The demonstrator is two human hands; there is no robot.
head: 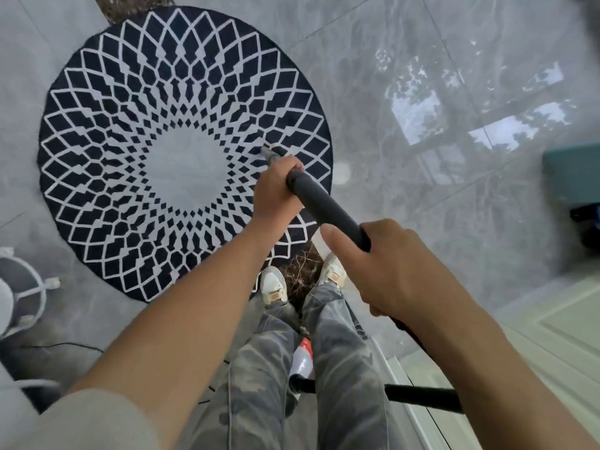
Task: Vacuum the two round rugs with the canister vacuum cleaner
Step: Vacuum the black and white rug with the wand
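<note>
A round rug [181, 92] with a dark blue and white diamond pattern and a pale centre lies on the grey tiled floor. The vacuum's dark wand [324, 206] slants down to the rug, and its nozzle tip [268, 153] touches the pattern right of the centre. My left hand [276, 190] grips the wand near its lower end. My right hand [389, 267] grips it higher up, thumb stretched along the tube. The black hose [418, 397] runs behind my legs. A red and white part of the canister [303, 355] shows between my legs.
A brown patterned strip [300, 274] lies under my shoes and another piece [130, 8] shows at the rug's far edge. A white wire stand [22, 287] is at the left, a teal box [574, 173] at the right, a pale door panel [552, 336] lower right.
</note>
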